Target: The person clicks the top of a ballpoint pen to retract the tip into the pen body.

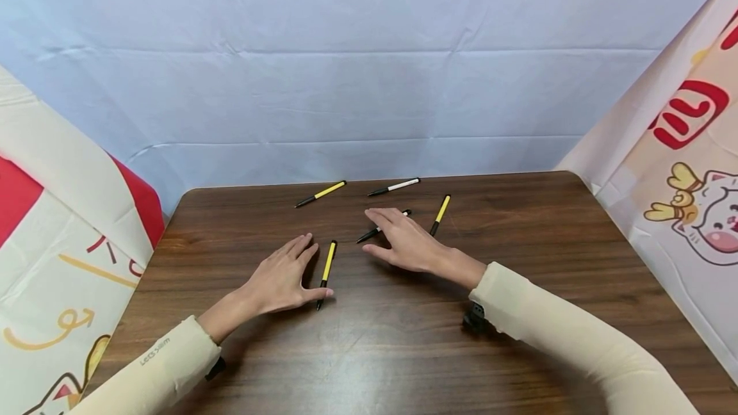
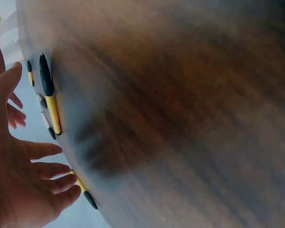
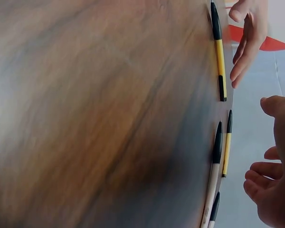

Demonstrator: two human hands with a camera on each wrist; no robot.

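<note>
Palm down over the table, my left hand (image 1: 280, 279) has its fingers spread, the thumb crossing a yellow and black pen (image 1: 328, 264) in the head view. Nothing is held in it. My right hand (image 1: 412, 242) hovers with fingers extended above a white and black pen (image 1: 369, 234), hiding its middle part. Just to the right of that hand lies another yellow and black pen (image 1: 441, 211), its dark tip end close by the wrist. In the right wrist view the right hand (image 3: 270, 175) shows air between its fingers and the pens.
Near the far edge of the brown wooden table (image 1: 519, 242) lie another yellow pen (image 1: 330, 190) and another white pen (image 1: 401, 186). A pale cloth (image 1: 357, 82) hangs behind. Printed cloths with cartoon figures border the left and right sides.
</note>
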